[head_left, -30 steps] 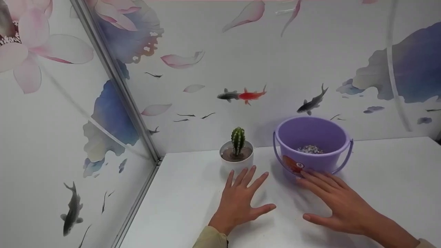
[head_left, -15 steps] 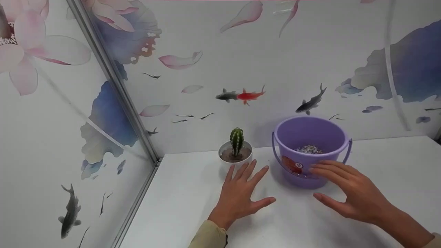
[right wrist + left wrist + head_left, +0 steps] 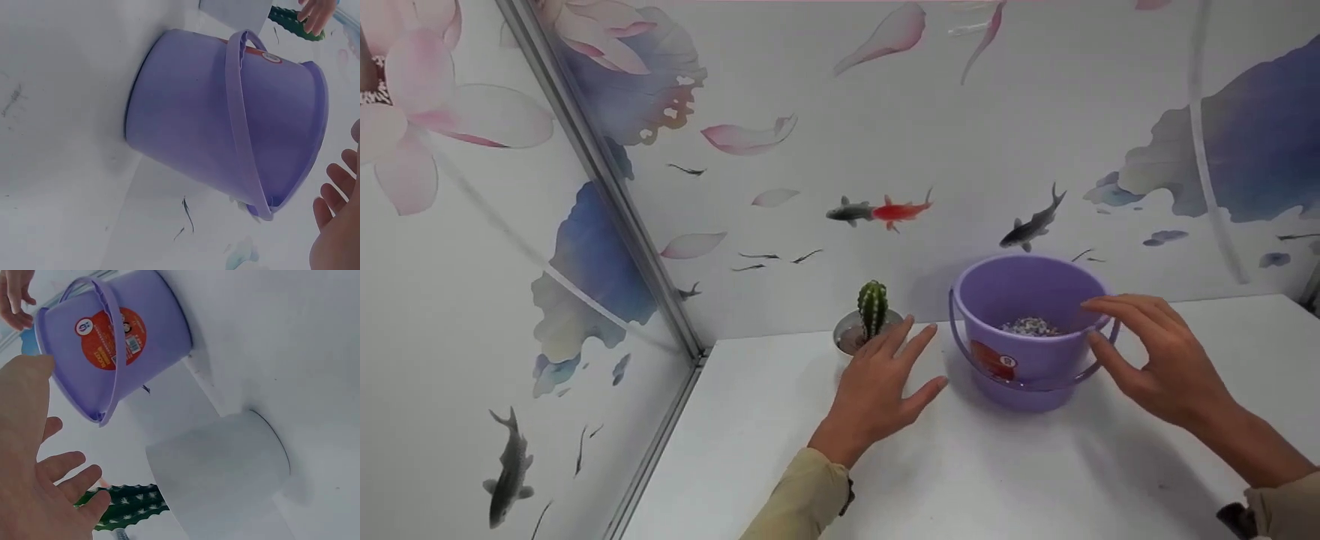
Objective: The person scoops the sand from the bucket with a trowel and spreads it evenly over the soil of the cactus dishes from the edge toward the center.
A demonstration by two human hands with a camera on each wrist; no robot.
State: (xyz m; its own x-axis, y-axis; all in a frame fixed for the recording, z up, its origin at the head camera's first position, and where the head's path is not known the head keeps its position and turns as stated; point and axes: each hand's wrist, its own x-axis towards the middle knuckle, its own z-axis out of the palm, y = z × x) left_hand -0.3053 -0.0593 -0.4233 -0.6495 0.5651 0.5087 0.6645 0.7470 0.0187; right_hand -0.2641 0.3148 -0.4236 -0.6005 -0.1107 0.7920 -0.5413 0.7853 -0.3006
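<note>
A purple plastic bucket (image 3: 1027,360) with an orange label stands on the white table (image 3: 960,480), with small pebbles (image 3: 1030,326) in its bottom. My right hand (image 3: 1155,352) hovers at the bucket's right rim, fingers loosely spread, holding nothing. A small green cactus (image 3: 873,306) grows in a white pot (image 3: 846,339) to the left of the bucket. My left hand (image 3: 885,375) is raised in front of that pot with straight fingers, partly hiding it. In the left wrist view the pot (image 3: 219,472) and bucket (image 3: 112,343) stand close together. The right wrist view shows the bucket (image 3: 225,124) with its handle down.
Wall panels (image 3: 960,150) printed with fish and petals close off the back and left, meeting at a metal corner strip (image 3: 607,195). White tabletop stretches to the right of the bucket and toward me.
Both hands have lifted off the table. My right hand rose from the bucket's front to its right rim. My left hand moved forward toward the cactus pot.
</note>
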